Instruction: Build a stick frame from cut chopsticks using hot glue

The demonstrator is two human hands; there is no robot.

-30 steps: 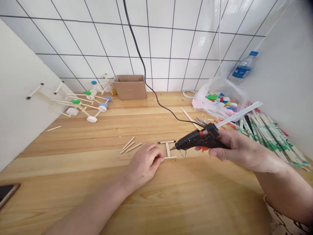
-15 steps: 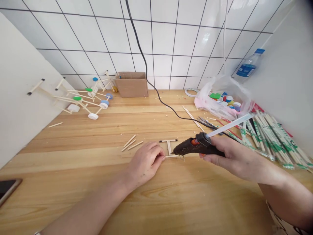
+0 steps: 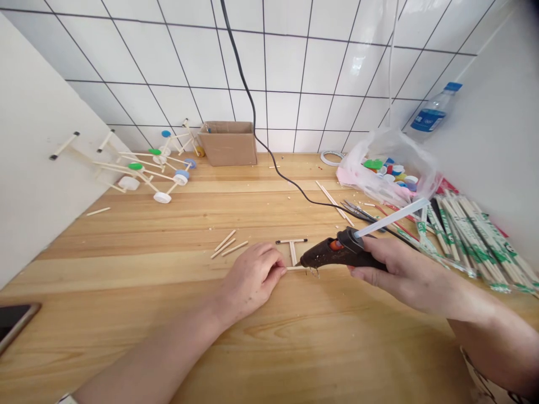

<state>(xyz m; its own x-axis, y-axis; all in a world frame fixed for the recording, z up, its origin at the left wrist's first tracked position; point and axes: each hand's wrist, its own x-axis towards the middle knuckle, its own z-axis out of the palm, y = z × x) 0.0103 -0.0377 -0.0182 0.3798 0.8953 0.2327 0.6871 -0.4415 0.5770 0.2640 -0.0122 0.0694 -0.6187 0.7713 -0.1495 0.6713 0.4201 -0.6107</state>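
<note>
My right hand (image 3: 391, 269) is wrapped round a black hot glue gun (image 3: 337, 251), with a translucent glue stick (image 3: 393, 217) poking out of its back. The gun's nozzle touches the joint of a small wooden stick frame (image 3: 293, 252) lying on the table. The frame's far crosspiece (image 3: 291, 241) has black ends. Its near crosspiece (image 3: 295, 268) is pinched at the left end between the fingers of my left hand (image 3: 256, 275). Thin strings of glue hang under the nozzle. Several short wooden sticks (image 3: 227, 245) lie just beyond my left hand.
Stick models with bottle-cap wheels (image 3: 143, 168) stand at the left. A cardboard box (image 3: 229, 145) is against the tiled wall. At right are a bag of bottle caps (image 3: 387, 168), pliers (image 3: 357, 210), wrapped chopsticks (image 3: 475, 235) and a bottle (image 3: 433, 115). A black cable (image 3: 290, 180) crosses the table.
The glue gun's nozzle has shifted very slightly along the joint. Both hands keep their grips, and the whole view has moved a little.
</note>
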